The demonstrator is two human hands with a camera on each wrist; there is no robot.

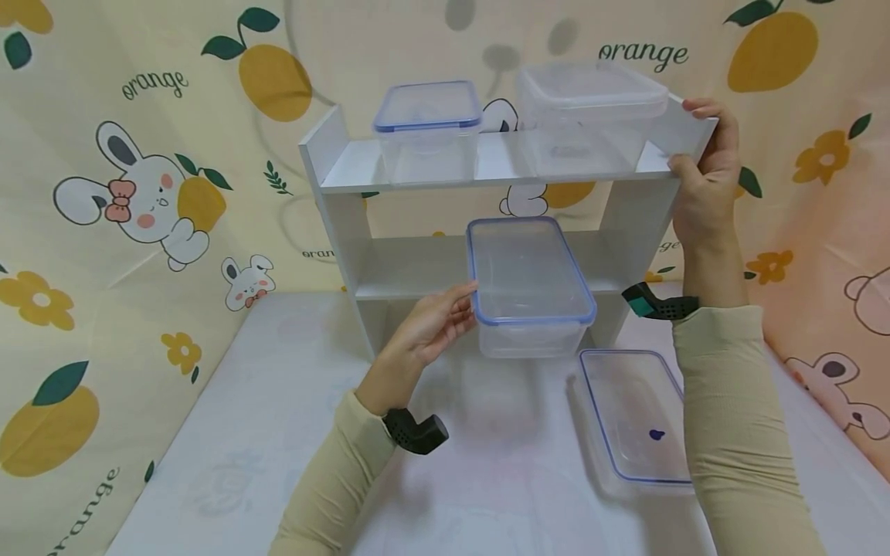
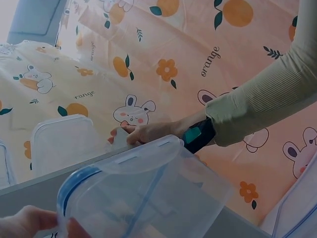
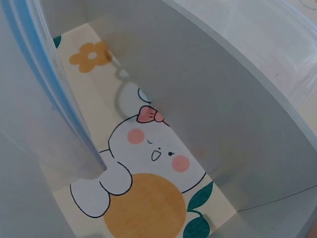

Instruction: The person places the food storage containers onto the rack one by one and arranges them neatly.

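My left hand (image 1: 434, 324) pinches the left edge of a clear plastic food container (image 1: 531, 274) with a blue-rimmed lid. It is held in the air before the middle level of a white shelf unit (image 1: 417, 269), its lid tilted toward me. In the left wrist view, the thumb and fingers of that hand (image 2: 34, 223) are at the container's blue-edged corner. My right hand (image 1: 712, 177) grips the upper right side panel of the shelf unit. The right wrist view looks past the container (image 3: 29, 114) and a shelf board (image 3: 198, 84); no hand clearly shows there.
Atop the unit stand a smaller blue-lidded container (image 1: 431, 135) and a larger clear-lidded one (image 1: 591, 116). Another blue-rimmed container (image 1: 629, 417) sits on the white-covered table (image 1: 487, 479), beside my right forearm. A patterned cloth (image 1: 208, 332) hangs behind the unit.
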